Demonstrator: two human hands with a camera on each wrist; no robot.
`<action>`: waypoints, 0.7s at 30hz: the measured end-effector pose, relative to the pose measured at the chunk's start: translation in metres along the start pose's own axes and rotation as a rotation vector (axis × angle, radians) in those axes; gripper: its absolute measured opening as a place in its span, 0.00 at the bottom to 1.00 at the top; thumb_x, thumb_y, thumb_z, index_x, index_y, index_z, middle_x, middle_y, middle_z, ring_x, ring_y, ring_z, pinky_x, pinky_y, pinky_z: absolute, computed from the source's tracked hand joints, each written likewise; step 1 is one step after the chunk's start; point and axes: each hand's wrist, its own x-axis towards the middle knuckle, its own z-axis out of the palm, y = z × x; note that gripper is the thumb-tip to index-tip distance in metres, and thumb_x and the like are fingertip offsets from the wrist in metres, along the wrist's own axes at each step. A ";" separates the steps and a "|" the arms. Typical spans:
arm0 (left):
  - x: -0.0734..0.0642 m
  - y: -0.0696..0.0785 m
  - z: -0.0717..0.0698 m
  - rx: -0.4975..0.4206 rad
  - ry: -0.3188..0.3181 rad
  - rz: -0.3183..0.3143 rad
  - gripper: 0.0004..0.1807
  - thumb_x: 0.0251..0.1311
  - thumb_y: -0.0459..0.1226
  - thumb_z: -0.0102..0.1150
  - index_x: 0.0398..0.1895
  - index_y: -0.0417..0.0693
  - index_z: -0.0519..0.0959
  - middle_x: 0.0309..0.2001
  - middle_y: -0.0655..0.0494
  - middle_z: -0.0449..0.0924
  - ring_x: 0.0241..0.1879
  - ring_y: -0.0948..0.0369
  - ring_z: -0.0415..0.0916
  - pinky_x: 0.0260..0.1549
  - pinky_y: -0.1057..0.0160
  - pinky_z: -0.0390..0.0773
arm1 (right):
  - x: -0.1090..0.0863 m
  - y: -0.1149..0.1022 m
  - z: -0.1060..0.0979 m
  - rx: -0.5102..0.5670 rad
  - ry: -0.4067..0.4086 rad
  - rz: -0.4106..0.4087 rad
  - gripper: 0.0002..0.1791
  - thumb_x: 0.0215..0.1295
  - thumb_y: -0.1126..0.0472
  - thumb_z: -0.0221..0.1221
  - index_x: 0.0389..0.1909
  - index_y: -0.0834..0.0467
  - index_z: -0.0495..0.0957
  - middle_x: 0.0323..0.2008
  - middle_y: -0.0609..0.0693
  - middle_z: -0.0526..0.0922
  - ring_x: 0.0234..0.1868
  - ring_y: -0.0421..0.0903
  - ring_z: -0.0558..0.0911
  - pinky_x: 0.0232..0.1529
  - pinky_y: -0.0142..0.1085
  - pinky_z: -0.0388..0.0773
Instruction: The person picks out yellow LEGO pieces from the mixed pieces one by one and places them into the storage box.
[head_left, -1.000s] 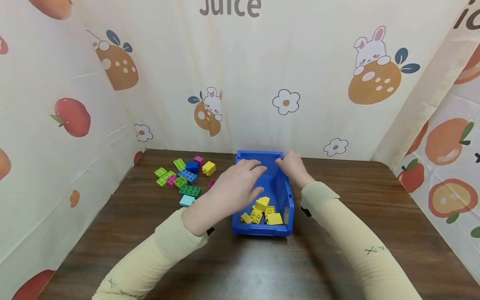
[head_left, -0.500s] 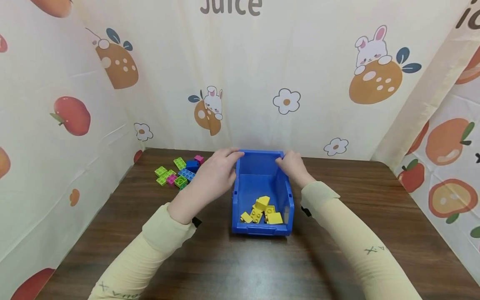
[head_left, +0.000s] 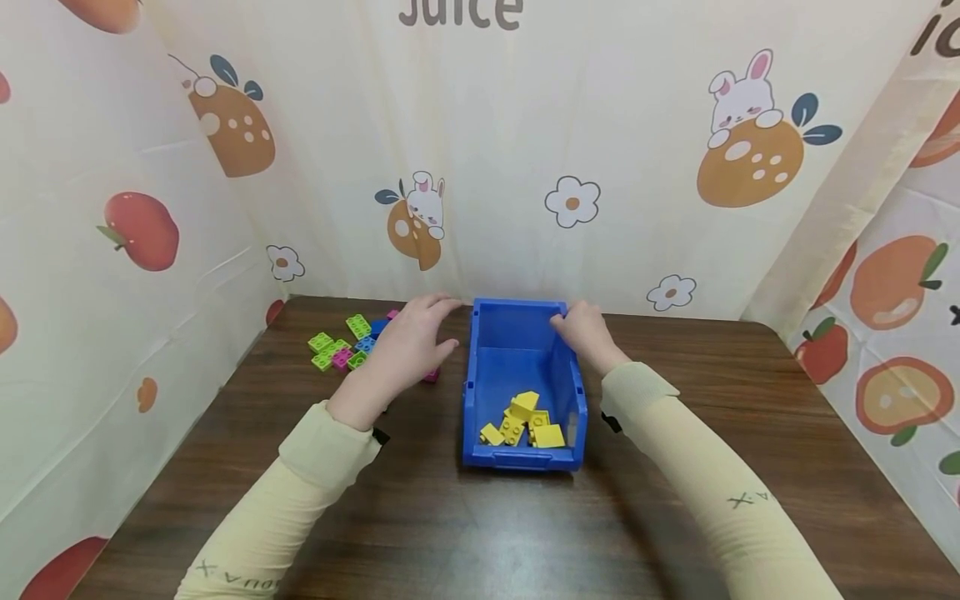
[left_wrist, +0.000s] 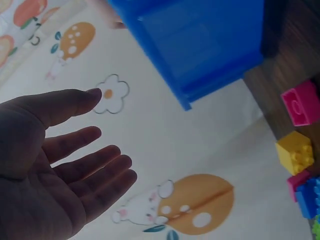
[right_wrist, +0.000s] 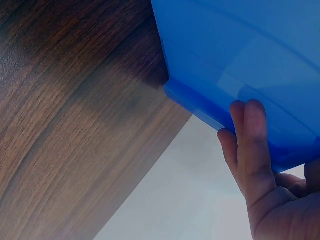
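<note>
A blue plastic bin [head_left: 517, 323] stands on the table, with several yellow toy bricks [head_left: 525, 421] gathered inside near its front lip. My right hand [head_left: 588, 335] grips the bin's right wall at the back corner; in the right wrist view its fingers [right_wrist: 255, 125] lie along the outer face. My left hand [head_left: 401, 346] hovers just left of the bin, holding nothing, thumb apart from loosely bent fingers. Below and beyond it lie loose toy bricks, partly hidden by the hand. The left wrist view shows a pink brick [left_wrist: 300, 104] and a yellow brick [left_wrist: 295, 154] among them.
Lime green bricks [head_left: 322, 343], a small pink brick [head_left: 342, 358] and blue bricks [head_left: 366, 343] lie at the back left of the brown wooden table [head_left: 517, 533]. A printed curtain [head_left: 495, 150] hangs right behind the table's back edge.
My left hand has moved left from over the bin, past its left wall, to above the loose bricks. The right hand has stayed on the bin, which has barely moved.
</note>
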 end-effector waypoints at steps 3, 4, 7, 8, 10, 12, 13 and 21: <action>0.002 -0.008 0.004 -0.002 -0.015 -0.015 0.31 0.54 0.41 0.67 0.62 0.47 0.70 0.61 0.47 0.70 0.62 0.50 0.66 0.57 0.49 0.72 | 0.000 -0.001 0.000 0.005 0.002 0.010 0.22 0.66 0.59 0.47 0.11 0.57 0.59 0.10 0.47 0.58 0.12 0.43 0.65 0.14 0.29 0.65; 0.003 -0.010 0.006 -0.004 -0.020 -0.020 0.31 0.54 0.41 0.67 0.62 0.46 0.70 0.62 0.47 0.70 0.63 0.50 0.66 0.57 0.49 0.72 | 0.000 -0.001 0.000 0.003 0.002 0.011 0.22 0.66 0.59 0.47 0.11 0.57 0.59 0.10 0.47 0.58 0.12 0.43 0.65 0.15 0.29 0.65; 0.005 -0.018 0.010 -0.008 -0.032 -0.041 0.31 0.54 0.40 0.67 0.62 0.46 0.70 0.62 0.46 0.69 0.63 0.49 0.65 0.57 0.49 0.72 | 0.000 -0.002 0.000 0.000 -0.001 0.012 0.21 0.66 0.59 0.47 0.12 0.57 0.59 0.11 0.47 0.59 0.12 0.43 0.65 0.15 0.29 0.65; 0.006 -0.020 0.011 -0.010 -0.036 -0.048 0.31 0.54 0.40 0.67 0.62 0.45 0.70 0.62 0.46 0.69 0.63 0.49 0.65 0.57 0.49 0.72 | 0.000 -0.002 0.000 0.002 -0.002 0.011 0.21 0.67 0.59 0.47 0.12 0.57 0.59 0.11 0.47 0.59 0.12 0.43 0.65 0.15 0.29 0.65; 0.007 -0.024 0.014 -0.013 -0.046 -0.064 0.31 0.54 0.40 0.67 0.62 0.45 0.70 0.62 0.45 0.68 0.63 0.49 0.65 0.57 0.49 0.72 | 0.000 -0.002 0.000 -0.004 -0.006 0.007 0.21 0.67 0.59 0.47 0.13 0.57 0.59 0.11 0.47 0.59 0.13 0.42 0.65 0.15 0.29 0.65; 0.008 -0.028 0.016 -0.014 -0.058 -0.080 0.31 0.54 0.40 0.67 0.62 0.45 0.70 0.63 0.44 0.68 0.63 0.48 0.64 0.57 0.48 0.71 | -0.001 -0.002 -0.001 -0.002 -0.005 0.007 0.21 0.67 0.59 0.47 0.12 0.57 0.59 0.11 0.47 0.59 0.12 0.42 0.65 0.15 0.29 0.65; 0.009 -0.030 0.017 -0.016 -0.066 -0.089 0.31 0.54 0.40 0.67 0.62 0.45 0.70 0.63 0.44 0.68 0.64 0.48 0.64 0.57 0.48 0.71 | -0.001 -0.002 -0.001 -0.003 -0.004 0.005 0.21 0.67 0.59 0.47 0.12 0.57 0.59 0.11 0.47 0.59 0.12 0.42 0.65 0.15 0.29 0.65; 0.018 -0.047 0.035 -0.046 -0.161 -0.175 0.32 0.55 0.40 0.66 0.63 0.45 0.69 0.65 0.43 0.65 0.64 0.46 0.63 0.58 0.46 0.70 | 0.001 -0.001 0.000 -0.018 -0.003 0.010 0.22 0.67 0.59 0.47 0.12 0.57 0.59 0.11 0.47 0.59 0.13 0.43 0.65 0.15 0.29 0.65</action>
